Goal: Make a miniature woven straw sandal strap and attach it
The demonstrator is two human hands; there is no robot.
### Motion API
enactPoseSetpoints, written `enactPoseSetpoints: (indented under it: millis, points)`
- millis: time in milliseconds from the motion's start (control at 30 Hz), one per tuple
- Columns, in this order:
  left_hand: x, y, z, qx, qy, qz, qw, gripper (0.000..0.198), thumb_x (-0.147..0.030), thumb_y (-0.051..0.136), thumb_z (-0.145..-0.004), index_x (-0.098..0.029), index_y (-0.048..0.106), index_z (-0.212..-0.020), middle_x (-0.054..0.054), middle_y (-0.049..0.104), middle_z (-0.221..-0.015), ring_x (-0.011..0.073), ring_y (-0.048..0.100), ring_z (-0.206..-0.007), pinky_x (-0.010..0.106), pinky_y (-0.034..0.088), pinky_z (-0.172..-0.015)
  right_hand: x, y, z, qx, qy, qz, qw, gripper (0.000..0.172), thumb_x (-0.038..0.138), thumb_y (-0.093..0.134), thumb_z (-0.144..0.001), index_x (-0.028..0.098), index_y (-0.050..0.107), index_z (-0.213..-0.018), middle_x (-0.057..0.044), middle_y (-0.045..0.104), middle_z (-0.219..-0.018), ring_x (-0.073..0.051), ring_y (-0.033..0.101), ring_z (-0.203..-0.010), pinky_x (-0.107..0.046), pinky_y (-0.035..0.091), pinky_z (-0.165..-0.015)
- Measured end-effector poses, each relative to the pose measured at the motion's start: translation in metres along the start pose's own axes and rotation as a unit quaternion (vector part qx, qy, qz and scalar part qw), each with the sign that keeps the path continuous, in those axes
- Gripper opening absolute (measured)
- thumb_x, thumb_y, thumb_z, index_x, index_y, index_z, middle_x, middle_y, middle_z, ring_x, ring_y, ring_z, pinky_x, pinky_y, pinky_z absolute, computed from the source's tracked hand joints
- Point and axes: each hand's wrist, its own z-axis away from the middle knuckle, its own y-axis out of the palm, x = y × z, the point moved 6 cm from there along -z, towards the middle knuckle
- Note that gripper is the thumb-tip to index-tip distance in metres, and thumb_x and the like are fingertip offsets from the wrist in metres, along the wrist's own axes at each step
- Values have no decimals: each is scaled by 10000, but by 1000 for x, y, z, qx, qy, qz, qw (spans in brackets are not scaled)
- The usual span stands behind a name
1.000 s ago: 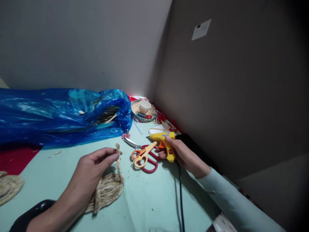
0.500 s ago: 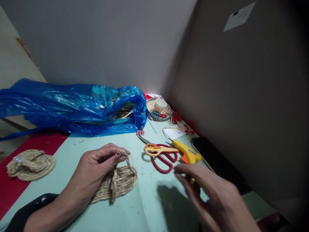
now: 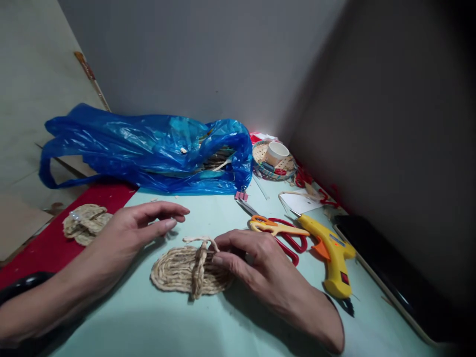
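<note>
One left hand (image 3: 148, 225) and one right hand (image 3: 256, 263) make two. There are two woven rope pieces (image 3: 174, 272), two pairs of scissors (image 3: 275, 227), one yellow glue gun (image 3: 335, 253), one blue plastic bag (image 3: 148, 146), one pink clip (image 3: 241, 196), one round basket (image 3: 259, 154), one white cup (image 3: 277, 154), one black-screened device (image 3: 390, 277) and one counter (image 3: 201, 327).

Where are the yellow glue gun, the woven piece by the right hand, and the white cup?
Yellow glue gun (image 3: 334, 255): head view, where grip meets body.
Woven piece (image 3: 184, 271): head view, its flat face, near the middle.
White cup (image 3: 275, 156): head view, outer wall.
</note>
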Motion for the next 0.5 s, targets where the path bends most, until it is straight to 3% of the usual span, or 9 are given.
enactPoseSetpoints:
  millis: [100, 233, 400, 500]
  points:
    - [-15, -5, -2, 9, 31, -42, 999, 132, -426, 720, -734, -346, 820, -764, -3, 814, -891, 249, 709, -882, 247, 517, -781, 0, 4, -2, 12, -12, 18, 1000, 202, 249, 549, -1010, 185, 728, -1077, -35, 750, -981, -146, 666, -871, -245, 462, -797]
    - [-32, 8, 2, 64, 94, -59, 992, 107, -419, 737, -724, -352, 812, -687, -15, 786, -800, 216, 691, -782, 208, 508, -709, 0, 5, -4, 18, -28, 54, 998, 233, 280, 540, -1018, 158, 733, -1067, -46, 728, -915, -147, 648, -813, -250, 446, -754]
    - [-32, 15, 5, 83, 131, -102, 983, 82, -396, 754, -708, -354, 821, -689, 0, 763, -745, 221, 668, -726, 229, 515, -698, -1, 6, -2, 15, -36, 69, 997, 227, 302, 551, -1016, 170, 735, -1032, -28, 703, -856, -137, 620, -769, -244, 431, -722]
    - [-26, 18, 5, 127, 133, -116, 976, 91, -388, 734, -746, -360, 816, -721, -12, 768, -774, 206, 676, -741, 216, 511, -697, -3, 7, 1, 18, -31, 79, 996, 248, 311, 526, -1026, 172, 731, -1037, -29, 682, -842, -138, 605, -753, -252, 423, -703]
